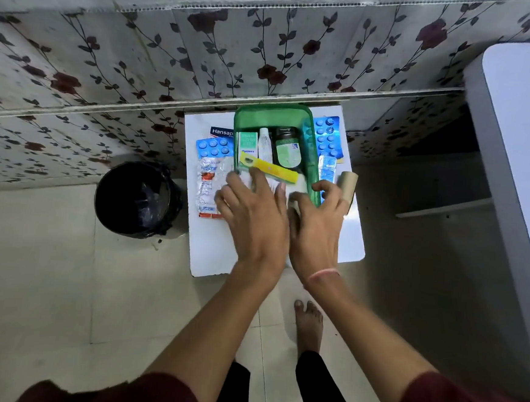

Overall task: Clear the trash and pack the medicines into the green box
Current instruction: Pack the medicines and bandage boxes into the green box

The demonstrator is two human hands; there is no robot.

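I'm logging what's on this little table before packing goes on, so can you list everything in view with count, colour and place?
green box: 1, green, back centre of the white table
dark bottle: 1, brown with green label, inside the box
carton: 1, green and white, inside the box, left
tube: 1, white, inside the box, between carton and bottle
yellow strip: 1, yellow, across the box's near end
blue blister packs: 3, blue, one left of the box, two right
silver blister strip: 1, silver and red, left of the box
Hansaplast pack: 1, blue and white, left rear
cardboard roll: 1, brown, right edge
bin: 1, black, floor left of the table
left hand: over white paper at the box's near edge
right hand: at the box's near right corner
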